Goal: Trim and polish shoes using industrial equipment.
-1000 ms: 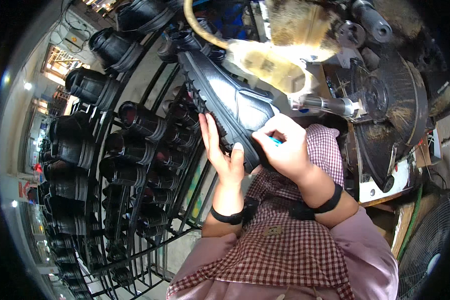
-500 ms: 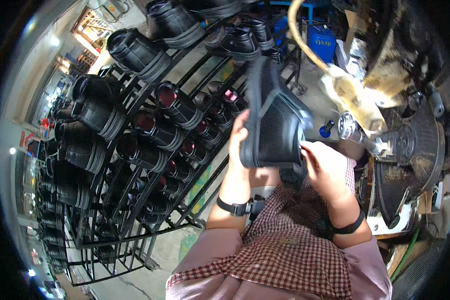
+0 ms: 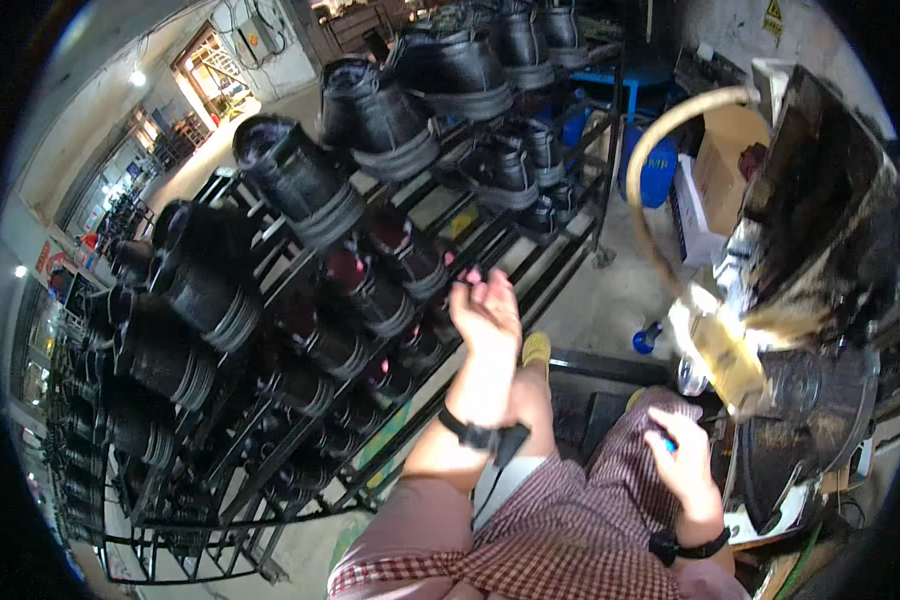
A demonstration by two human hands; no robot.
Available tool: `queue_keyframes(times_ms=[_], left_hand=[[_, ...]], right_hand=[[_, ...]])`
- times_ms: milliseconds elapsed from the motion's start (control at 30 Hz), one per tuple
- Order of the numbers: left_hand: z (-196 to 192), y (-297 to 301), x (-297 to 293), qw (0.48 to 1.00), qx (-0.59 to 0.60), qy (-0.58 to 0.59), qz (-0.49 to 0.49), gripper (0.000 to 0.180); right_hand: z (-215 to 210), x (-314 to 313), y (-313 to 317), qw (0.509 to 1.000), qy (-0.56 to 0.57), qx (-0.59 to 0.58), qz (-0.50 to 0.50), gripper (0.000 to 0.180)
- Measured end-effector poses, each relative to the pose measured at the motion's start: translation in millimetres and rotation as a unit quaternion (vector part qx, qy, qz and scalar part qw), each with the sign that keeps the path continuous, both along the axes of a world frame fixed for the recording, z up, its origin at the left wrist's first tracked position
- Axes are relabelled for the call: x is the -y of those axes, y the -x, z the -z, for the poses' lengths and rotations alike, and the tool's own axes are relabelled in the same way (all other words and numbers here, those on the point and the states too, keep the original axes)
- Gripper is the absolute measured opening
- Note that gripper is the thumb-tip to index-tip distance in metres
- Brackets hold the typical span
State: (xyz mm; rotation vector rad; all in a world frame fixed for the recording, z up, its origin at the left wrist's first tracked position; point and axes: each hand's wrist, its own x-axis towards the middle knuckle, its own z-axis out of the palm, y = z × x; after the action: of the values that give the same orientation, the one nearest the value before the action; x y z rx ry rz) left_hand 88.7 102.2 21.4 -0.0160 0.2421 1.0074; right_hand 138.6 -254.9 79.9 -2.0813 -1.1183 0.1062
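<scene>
My left hand (image 3: 487, 312) reaches out beside the shoe rack, palm turned up and fingers apart, with nothing seen in it. Its fingertips come close to pink-lined black shoes on a lower tier; whether they touch one I cannot tell. Low over my checked apron (image 3: 610, 470), my right hand (image 3: 683, 462) has its thumb and fingers curled. A small blue bit (image 3: 669, 446) shows between them, too small to name. Black shoes (image 3: 375, 120) with ridged soles fill the tiers of the black metal rack (image 3: 560, 275) at left.
At right stands a dark, dirty machine (image 3: 810, 400) with a brightly lit yellowish part (image 3: 725, 355) and a curved tan hose (image 3: 642, 160). A small blue bottle-like object (image 3: 647, 338), a blue drum (image 3: 650, 170) and a cardboard box (image 3: 727, 165) stand beyond.
The black shoe that both hands held is out of them. My left hand has opened beside the rack, and the right has dropped toward my lap. The view has shifted.
</scene>
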Motion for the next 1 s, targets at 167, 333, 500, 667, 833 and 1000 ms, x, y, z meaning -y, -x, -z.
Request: queue_keyframes(times_ms=[167, 333, 500, 667, 833, 1000], left_hand=[[-88.9, -74.4, -2.3, 0.785, -0.374, -0.492, -0.037, 0.043], [-103.0, -92.2, -134.4, 0.332, -0.640, -0.685, -0.106, 0.059], [-94.5, -59.8, -20.9, 0.355, -0.569, -0.688, -0.277, 0.032], [-121.9, 26.3, 96.2, 0.306, -0.401, -0.827, -0.249, 0.039], [-126.9, 66.1, 178.6, 0.173, -0.226, -0.951, -0.118, 0.049], [-67.7, 104.9, 163.7, 0.503, -0.296, -0.809, -0.064, 0.052]], right_hand=[[2.2, -11.1, 1.3, 0.999, 0.018, -0.044, 0.020, 0.042], [2.8, -42.9, 8.9, 0.997, -0.019, 0.024, -0.073, 0.036], [20.8, -25.2, 2.9, 0.974, -0.063, -0.215, -0.026, 0.019], [2.1, -35.1, 1.8, 0.846, -0.155, -0.510, -0.007, 0.031], [15.5, -31.2, 7.6, 0.880, -0.195, -0.432, -0.039, 0.020], [1.6, -3.3, 27.7, 0.798, -0.255, -0.544, -0.039, 0.018]])
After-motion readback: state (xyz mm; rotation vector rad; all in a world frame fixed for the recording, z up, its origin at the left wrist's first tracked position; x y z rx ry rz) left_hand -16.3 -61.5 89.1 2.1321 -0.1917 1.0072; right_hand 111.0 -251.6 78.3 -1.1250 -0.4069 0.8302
